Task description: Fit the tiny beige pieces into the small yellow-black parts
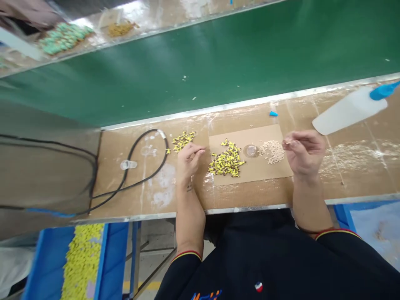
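Note:
My left hand [188,161] is over the table between two piles, with thumb and forefinger closed toward the right. Whatever they hold, if anything, is too small to make out. Small yellow-and-dark pieces [227,160] form a pile on a brown cardboard sheet [259,173]. Behind my left hand lies a smaller heap of the same pieces [183,141]. A small clear round cup [251,151] stands mid-sheet, beside a spread of tiny beige pieces [273,151]. Just right of those, my right hand [306,153] is raised in a pinch, its fingertips hiding what is there.
A black cable [137,183] loops on the left, with a clear plastic piece [128,164] against it. At right lies a white bottle [350,110] with a blue top. A blue cap [273,113] sits near the green partition [218,62]. Yellow pieces fill a blue bin [108,258] below.

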A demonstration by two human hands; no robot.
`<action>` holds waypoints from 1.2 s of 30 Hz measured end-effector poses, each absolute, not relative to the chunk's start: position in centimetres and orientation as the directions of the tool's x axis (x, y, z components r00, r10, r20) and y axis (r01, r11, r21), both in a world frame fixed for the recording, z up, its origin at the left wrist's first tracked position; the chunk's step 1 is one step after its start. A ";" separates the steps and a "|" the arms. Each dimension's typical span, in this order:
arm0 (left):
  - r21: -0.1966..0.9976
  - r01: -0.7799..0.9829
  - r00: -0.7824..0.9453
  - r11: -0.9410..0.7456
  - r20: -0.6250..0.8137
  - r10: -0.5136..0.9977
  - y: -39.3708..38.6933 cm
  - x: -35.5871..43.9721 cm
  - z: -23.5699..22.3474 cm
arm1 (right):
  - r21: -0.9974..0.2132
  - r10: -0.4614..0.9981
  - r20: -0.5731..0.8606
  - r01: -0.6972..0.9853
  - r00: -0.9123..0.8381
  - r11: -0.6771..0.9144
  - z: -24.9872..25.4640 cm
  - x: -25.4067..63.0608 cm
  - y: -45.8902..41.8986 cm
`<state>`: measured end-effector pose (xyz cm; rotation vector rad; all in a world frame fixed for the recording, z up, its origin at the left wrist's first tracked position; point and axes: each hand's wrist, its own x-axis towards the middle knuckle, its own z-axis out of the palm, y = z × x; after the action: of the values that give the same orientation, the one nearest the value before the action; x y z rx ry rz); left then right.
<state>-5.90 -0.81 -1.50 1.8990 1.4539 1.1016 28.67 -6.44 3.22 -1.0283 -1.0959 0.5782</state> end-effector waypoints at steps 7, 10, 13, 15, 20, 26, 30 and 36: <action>0.984 -0.048 0.014 -0.173 0.174 0.985 -1.0 -4.9 -1.6 | -0.892 0.748 0.386 0.012 0.540 0.452 5.0 29.1 -7.0; 0.976 -0.167 -0.045 -0.139 0.133 0.990 -1.1 -4.6 -1.7 | -0.891 0.767 0.421 0.063 0.485 0.449 5.2 28.5 -6.8; 0.946 -0.289 -0.062 -0.145 0.132 0.989 -1.3 -4.4 -1.4 | -0.881 0.760 0.457 0.118 0.463 0.458 4.8 28.2 -6.6; 0.932 -0.336 -0.043 -0.138 0.132 0.990 -1.4 -4.2 -1.1 | -0.867 0.745 0.487 0.150 0.455 0.475 4.3 28.3 -6.4; 0.894 -0.439 0.037 -0.096 0.125 0.991 -1.5 -3.4 -0.2 | -0.880 0.780 0.473 0.176 0.410 0.442 3.3 28.9 -5.5; 0.846 -0.515 0.109 -0.139 0.226 0.968 -2.0 -2.7 0.2 | -0.906 0.825 0.423 0.202 0.375 0.373 2.5 28.9 -5.4; 0.831 -0.526 0.146 -0.180 0.297 0.944 -2.4 -2.2 0.7 | -0.916 0.838 0.399 0.206 0.373 0.344 1.9 28.9 -5.3; 0.804 -0.579 0.188 -0.135 0.293 0.937 -2.5 -1.3 0.9 | -0.917 0.834 0.391 0.091 0.389 0.388 1.0 28.7 -4.3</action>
<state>-1.27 -2.55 0.85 1.0294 0.4571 1.3876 28.70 -4.34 0.97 -1.0798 -1.0788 0.6132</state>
